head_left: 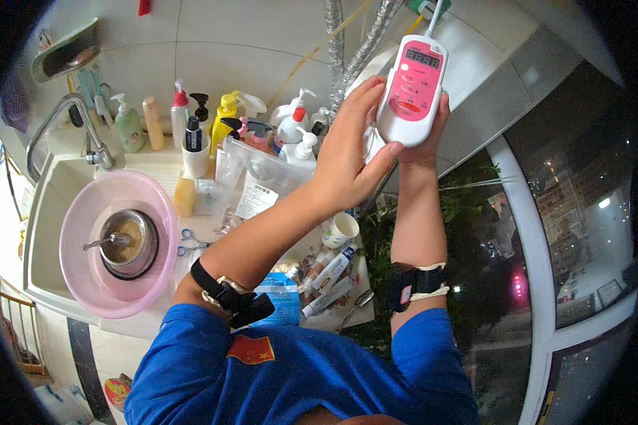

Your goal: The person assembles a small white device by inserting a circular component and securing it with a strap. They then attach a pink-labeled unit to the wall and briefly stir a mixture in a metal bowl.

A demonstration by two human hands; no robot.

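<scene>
Both my hands are raised over the right side of the counter, around a white hand-held controller (411,92) with a pink face, a small dark display and several buttons. A white cable runs from its top end. My left hand (347,145) grips its left side, the thumb at the lower edge and the fingers along the side. My right hand (427,149) supports it from behind and below; a finger or thumb shows at its right edge, and the rest is hidden. Beneath my left hand a white paper cup (342,229) lies tilted.
A pink basin (78,269) in the sink (46,248) holds a metal bowl (145,248) with a spoon. Pump bottles (129,124) line the wall. Blue-handled scissors (186,242), tubes (327,297) and a blue packet (280,296) lie on the counter. Windows and plants (461,219) stand right.
</scene>
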